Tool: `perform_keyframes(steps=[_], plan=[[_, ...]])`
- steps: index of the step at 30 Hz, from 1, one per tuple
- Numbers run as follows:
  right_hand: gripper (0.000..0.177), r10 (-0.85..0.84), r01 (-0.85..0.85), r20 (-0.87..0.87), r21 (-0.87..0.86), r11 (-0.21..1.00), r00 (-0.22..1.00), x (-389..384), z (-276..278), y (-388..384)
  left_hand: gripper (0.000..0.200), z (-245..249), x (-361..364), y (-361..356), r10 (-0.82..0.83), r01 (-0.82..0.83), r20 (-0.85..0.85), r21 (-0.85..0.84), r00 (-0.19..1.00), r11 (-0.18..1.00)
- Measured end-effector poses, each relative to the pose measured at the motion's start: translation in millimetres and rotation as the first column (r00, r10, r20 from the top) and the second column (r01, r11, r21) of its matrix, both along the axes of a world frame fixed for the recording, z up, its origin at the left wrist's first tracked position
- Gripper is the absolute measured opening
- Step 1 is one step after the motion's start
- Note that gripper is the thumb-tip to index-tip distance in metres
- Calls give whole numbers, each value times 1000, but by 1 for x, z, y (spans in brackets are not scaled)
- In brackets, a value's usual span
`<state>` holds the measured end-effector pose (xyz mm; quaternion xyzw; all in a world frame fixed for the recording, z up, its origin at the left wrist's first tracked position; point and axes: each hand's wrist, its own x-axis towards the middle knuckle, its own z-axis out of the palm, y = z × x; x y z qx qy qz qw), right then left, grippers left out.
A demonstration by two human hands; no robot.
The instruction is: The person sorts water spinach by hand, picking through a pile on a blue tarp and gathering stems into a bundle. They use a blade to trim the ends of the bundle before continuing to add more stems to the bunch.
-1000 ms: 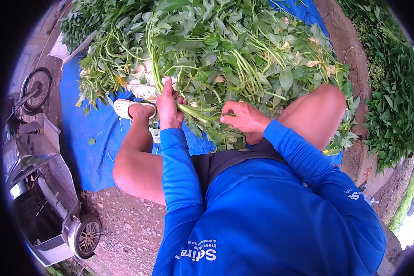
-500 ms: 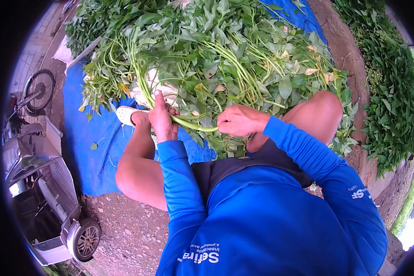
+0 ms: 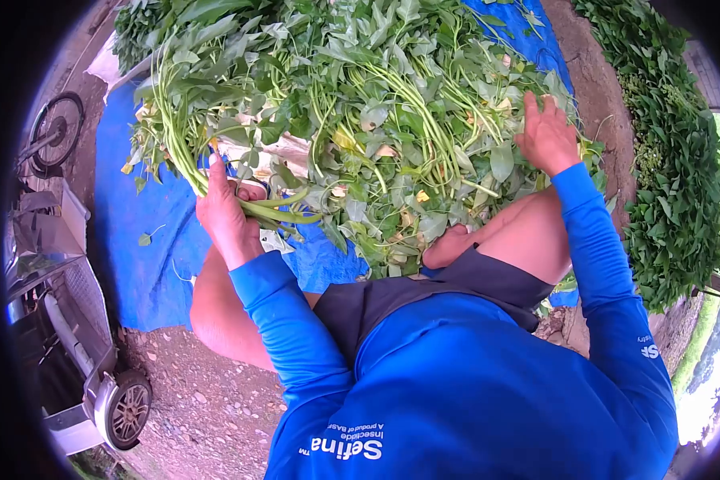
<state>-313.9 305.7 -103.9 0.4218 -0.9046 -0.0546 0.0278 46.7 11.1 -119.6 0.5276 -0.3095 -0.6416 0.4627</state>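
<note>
My left hand (image 3: 226,212) is closed round a bundle of long green stems (image 3: 176,136), whose leafy tops lean up and left and whose thick ends stick out to the right. On the right, my right hand (image 3: 547,138) is over the edge of the leafy heap (image 3: 376,48), fingers spread and nothing visible between them. More loose stems (image 3: 408,96) lie in the middle of the heap, between my hands. Under the heap is a blue tarp (image 3: 136,264), with a pale sheet (image 3: 284,152) partly showing near my left hand.
My bent legs (image 3: 528,232) flank the near side of the heap. A vehicle with a wheel (image 3: 128,410) stands at the lower left, and another wheel (image 3: 56,134) above it. A long bank of green leaves (image 3: 672,184) runs along the right, past bare ground (image 3: 600,88).
My left hand has moved left with the stems. My right hand has left the stem ends, moved up and right to the heap's edge, and opened.
</note>
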Motion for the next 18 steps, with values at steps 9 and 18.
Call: perform_keyframes(steps=[9, 18], plan=[[20, -23, 441, 992, 75, 894, -122, 177, -198, -219, 35, -22, 28, -6, -2, 4, 81, -30, 997, 1000], [46, -104, 732, 993, 28, 680, 58, 237, -259, -274, 30, -19, 20, -13, 5, 2, 255, -25, 967, 1000]])
